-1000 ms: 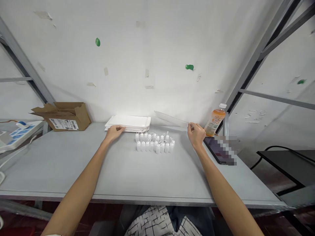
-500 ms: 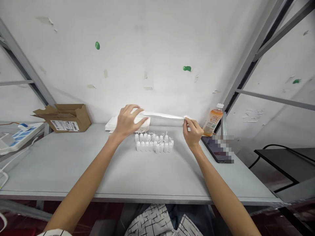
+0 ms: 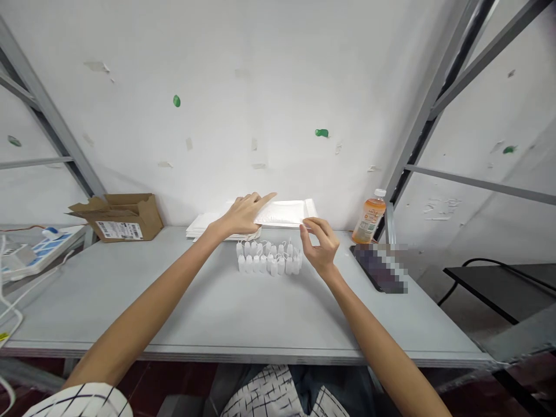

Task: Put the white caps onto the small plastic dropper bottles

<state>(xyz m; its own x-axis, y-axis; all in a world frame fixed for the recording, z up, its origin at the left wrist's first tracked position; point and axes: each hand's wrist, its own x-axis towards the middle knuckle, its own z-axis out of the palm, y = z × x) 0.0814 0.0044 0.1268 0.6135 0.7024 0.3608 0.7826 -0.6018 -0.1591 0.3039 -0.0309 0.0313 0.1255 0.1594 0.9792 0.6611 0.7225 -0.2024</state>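
A white padded envelope [image 3: 282,212] is stretched between my hands above the back of the table, its textured face tilted toward me. My left hand [image 3: 244,213] holds the left end, index finger reaching along the top; its thumb is mostly hidden. My right hand [image 3: 322,240] pinches the lower right corner between thumb and forefinger. Under and beside my left hand lies a stack of white envelopes [image 3: 202,225]. Just below the held envelope, small white bottle-shaped pieces [image 3: 256,264] with thin loops stand in two rows on the table.
An open cardboard box [image 3: 130,223] with a label stands at the back left, near a power strip [image 3: 52,246] and white cables. To the right are an orange drink bottle [image 3: 369,218] and a dark phone [image 3: 369,266]. Metal posts [image 3: 408,150] flank the grey table [image 3: 243,318].
The envelope has turned from edge-on to showing its broad face. My hands have come closer together, the right hand moving left and the left hand moving right.
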